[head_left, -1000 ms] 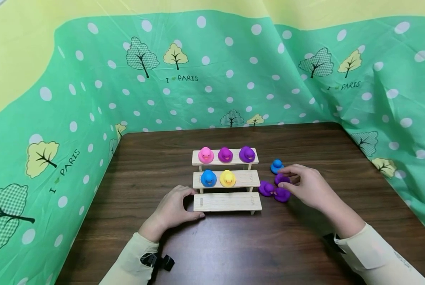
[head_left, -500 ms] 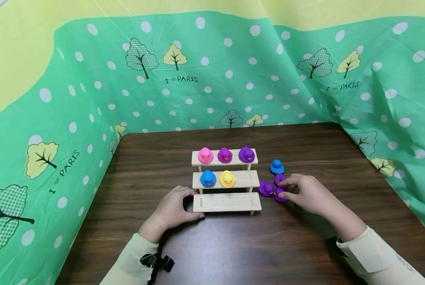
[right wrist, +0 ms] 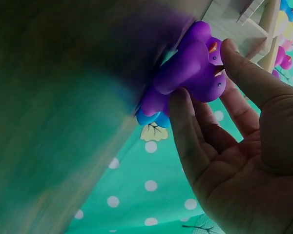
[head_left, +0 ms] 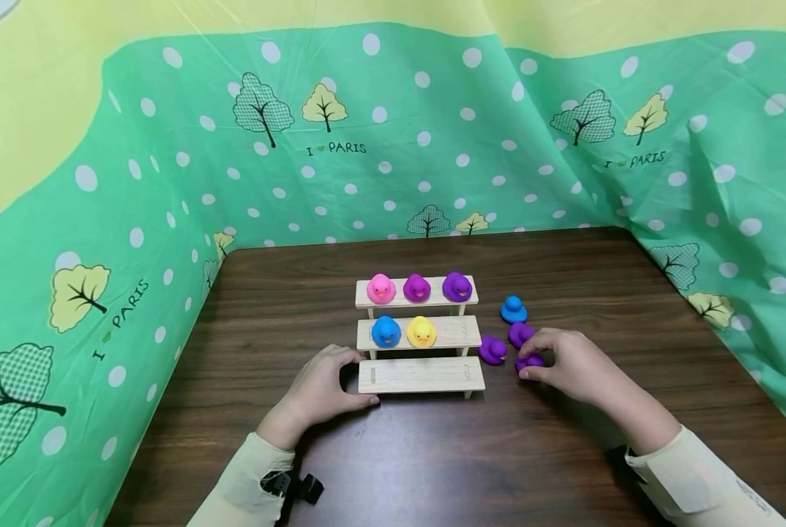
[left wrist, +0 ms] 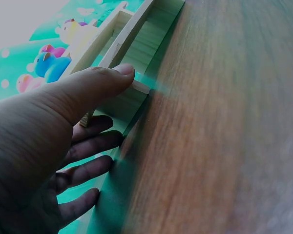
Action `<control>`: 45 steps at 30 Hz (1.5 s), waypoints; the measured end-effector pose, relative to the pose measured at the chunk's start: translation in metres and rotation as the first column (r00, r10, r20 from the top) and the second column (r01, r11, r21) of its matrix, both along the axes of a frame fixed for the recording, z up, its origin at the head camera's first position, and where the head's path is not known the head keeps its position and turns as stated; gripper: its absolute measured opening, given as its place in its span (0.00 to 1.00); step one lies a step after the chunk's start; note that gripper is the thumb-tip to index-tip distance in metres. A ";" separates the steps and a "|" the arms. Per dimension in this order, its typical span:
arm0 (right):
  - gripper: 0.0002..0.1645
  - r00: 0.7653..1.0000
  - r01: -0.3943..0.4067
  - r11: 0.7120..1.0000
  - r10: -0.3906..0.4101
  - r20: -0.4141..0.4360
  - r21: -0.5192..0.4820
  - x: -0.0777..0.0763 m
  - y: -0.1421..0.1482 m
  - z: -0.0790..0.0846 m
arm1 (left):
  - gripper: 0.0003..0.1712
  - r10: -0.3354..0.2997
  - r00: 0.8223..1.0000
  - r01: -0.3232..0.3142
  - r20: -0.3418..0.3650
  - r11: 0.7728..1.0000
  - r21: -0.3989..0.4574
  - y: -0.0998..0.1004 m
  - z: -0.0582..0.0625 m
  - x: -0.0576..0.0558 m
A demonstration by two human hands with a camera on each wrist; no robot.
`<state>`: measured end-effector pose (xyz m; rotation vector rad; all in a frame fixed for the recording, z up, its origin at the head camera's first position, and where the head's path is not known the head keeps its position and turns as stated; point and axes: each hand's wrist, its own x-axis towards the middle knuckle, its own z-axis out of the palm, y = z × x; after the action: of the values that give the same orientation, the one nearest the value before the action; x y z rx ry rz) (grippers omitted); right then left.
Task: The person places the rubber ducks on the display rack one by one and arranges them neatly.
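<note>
Right hand (head_left: 574, 364) is shifting the near duck (head_left: 529, 361) rightward, pinching it, ideally low and evenly; left hand (head_left: 315, 384) is resting loosely open by the stand (head_left: 421, 376).

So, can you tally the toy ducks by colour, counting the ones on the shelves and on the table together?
Purple ducks: 4
Blue ducks: 2
Pink duck: 1
Magenta duck: 1
Yellow duck: 1
Total: 9
</note>
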<state>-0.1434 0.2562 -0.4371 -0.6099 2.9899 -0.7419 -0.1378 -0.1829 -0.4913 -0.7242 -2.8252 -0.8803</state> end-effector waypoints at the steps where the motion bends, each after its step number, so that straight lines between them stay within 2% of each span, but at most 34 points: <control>1: 0.15 1.000 -0.006 1.000 0.006 -0.008 -0.007 0.000 0.000 -0.001 | 0.33 0.001 1.000 -0.001 0.000 1.000 0.000 0.000 0.000 0.000; 6: 0.22 0.998 -0.033 0.999 0.031 -0.053 -0.034 0.003 0.003 -0.003 | 0.33 0.014 1.000 -0.014 0.015 1.000 -0.003 0.000 0.000 0.001; 11: 0.22 0.998 -0.014 0.999 0.012 -0.069 -0.035 0.007 0.009 -0.003 | 0.33 0.020 1.000 -0.020 0.022 1.000 -0.006 0.000 0.000 0.002; 27: 0.22 0.999 0.010 1.000 -0.009 0.036 -0.023 0.008 0.017 -0.005 | 0.33 0.003 1.000 -0.003 0.004 1.000 -0.003 0.000 0.000 0.000; 45: 0.21 0.999 0.013 1.000 -0.013 0.053 -0.005 0.009 0.017 -0.006 | 0.33 -0.006 1.000 0.006 0.006 1.000 0.003 0.000 0.000 -0.001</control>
<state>-0.1347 0.2734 -0.4432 -0.5627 2.9475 -0.7553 -0.1383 -0.1825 -0.4913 -0.7310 -2.8279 -0.8889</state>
